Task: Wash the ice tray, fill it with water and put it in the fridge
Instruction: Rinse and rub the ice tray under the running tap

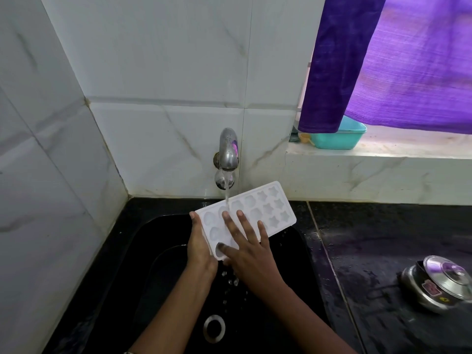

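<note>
A white plastic ice tray (270, 208) with shaped cavities is held tilted over the black sink (143, 264). Water runs from the steel tap (228, 152) onto the tray's upper left part and drips off its lower end. My left hand (199, 246) grips the tray's left short edge from below and behind. My right hand (247, 249) lies on top of the tray with fingers spread and straight, thumb touching a cavity near the lower corner.
The sink's steel drain (214, 328) lies below the hands. A wet black counter (383, 238) extends right, with a lidded steel pot (441, 282) on it. A teal tub (339, 135) sits on the window ledge under a purple curtain (398, 60). Tiled walls (158, 72) close in left and behind.
</note>
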Demonstrator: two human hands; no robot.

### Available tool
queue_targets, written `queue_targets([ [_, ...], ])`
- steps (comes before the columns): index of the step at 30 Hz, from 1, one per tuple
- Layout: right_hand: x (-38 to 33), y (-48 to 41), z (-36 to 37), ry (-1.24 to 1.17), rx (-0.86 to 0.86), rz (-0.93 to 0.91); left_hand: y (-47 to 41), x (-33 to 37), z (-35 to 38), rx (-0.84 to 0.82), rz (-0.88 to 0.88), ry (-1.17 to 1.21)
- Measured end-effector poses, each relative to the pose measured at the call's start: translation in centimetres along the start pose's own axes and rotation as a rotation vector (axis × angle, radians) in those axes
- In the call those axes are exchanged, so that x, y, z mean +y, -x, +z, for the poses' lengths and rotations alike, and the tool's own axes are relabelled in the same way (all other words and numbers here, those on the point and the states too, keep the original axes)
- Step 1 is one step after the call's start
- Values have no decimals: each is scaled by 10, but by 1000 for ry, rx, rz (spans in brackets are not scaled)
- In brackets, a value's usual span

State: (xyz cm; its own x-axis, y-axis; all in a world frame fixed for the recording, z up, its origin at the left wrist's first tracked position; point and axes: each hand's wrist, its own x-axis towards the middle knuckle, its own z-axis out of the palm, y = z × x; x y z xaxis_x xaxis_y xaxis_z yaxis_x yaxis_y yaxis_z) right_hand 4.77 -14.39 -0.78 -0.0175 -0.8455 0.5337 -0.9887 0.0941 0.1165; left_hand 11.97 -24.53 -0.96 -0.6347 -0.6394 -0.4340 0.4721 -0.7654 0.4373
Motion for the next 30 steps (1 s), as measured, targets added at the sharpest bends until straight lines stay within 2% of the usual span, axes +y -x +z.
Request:
queue_targets([
  [7,-8,5,-3,-38,23,35,6,2,-4,-26,-55,29],
  [12,-9,14,-7,-81,-2,227,6,5,-18,93,114,6],
  [14,-8,13,-7,-73,-34,253,7,6,-21,109,125,6],
  [19,-10,9,-2,-64,-54,185,9,5,-16,114,111,38],
  [25,-11,1,-11,-1,-57,231,6,7,-12,153,150,18],
  [30,-17,5,-9,43,-70,155,7,9,-13,153,130,-5],
])
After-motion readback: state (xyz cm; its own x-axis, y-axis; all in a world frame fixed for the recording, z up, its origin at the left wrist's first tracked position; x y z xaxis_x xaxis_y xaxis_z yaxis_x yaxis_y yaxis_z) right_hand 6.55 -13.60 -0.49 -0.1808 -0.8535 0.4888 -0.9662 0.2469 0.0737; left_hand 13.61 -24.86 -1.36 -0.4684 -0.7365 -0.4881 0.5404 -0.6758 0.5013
